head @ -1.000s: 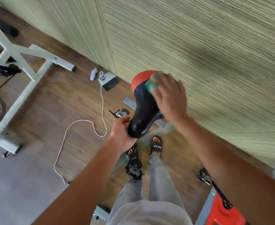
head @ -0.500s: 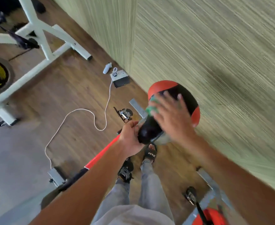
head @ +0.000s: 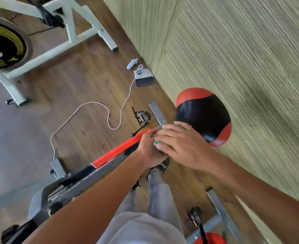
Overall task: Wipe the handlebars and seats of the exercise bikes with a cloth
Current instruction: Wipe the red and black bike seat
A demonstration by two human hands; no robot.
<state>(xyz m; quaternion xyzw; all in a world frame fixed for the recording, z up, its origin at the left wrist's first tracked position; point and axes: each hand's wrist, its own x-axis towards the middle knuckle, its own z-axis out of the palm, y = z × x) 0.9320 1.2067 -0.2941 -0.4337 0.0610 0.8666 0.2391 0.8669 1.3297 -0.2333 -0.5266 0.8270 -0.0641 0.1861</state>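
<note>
Beside a green ribbed wall (head: 242, 59), on a wooden floor (head: 78, 81), you stand over a red and grey bike frame (head: 117, 151) and look straight down. Its seat (head: 203, 117), black with red patches at the broad back end, sits close to the wall, with its narrow front pointing toward you. Both your hands meet at that narrow front and mostly cover it.

Your left hand (head: 149, 152) comes in from below and curls round the seat's nose, fingers wrapped, gripping it. Your right hand (head: 180, 143) lies on top, fingers stretched almost straight and slightly spread, pressing a green cloth (head: 157, 143) down on the seat. Only a small fold of the cloth shows, between your right thumb and your left hand. The rest is hidden under the palm.

Below the hands are your grey trousers (head: 155, 191) and one black sandal (head: 162, 166). On the floor left of the seat a black pedal (head: 142, 118) sticks out. A white cable (head: 92, 106) loops from near a grey foot of the frame to a socket box (head: 144, 78) against the wall. A small white gadget (head: 132, 63) lies just beside the box.

At top left stands a white bike (head: 71, 30) with a black flywheel (head: 4, 43) striped yellow. At the bottom right edge, part of another red bike (head: 210, 240) shows.
</note>
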